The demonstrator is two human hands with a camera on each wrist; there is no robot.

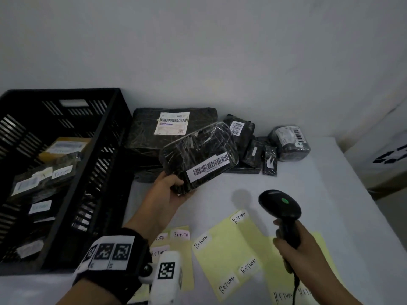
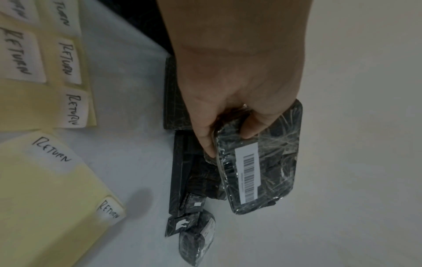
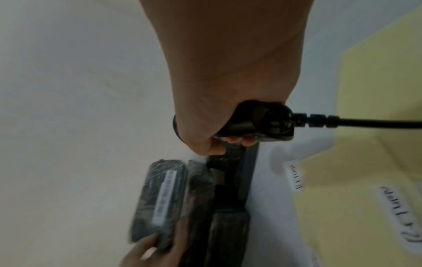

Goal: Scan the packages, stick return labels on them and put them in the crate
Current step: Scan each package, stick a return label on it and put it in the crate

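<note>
Here the left hand (image 1: 169, 190) holds a black wrapped package (image 1: 198, 158) up off the white table (image 1: 319, 194), thumb on top and fingers curled under one end. Its white barcode sticker (image 1: 210, 167) faces up. The right hand (image 1: 295, 245) is wrapped tight around the handle of a black scanner (image 1: 279, 205), which has a small green light on top and points toward the package. More black packages (image 1: 171, 126) lie on the table behind. The black crate (image 1: 105, 137) sits on the left with some packages already inside. Yellow sheets (image 1: 229, 249) with white return labels (image 1: 239, 216) lie near the hands.
</note>
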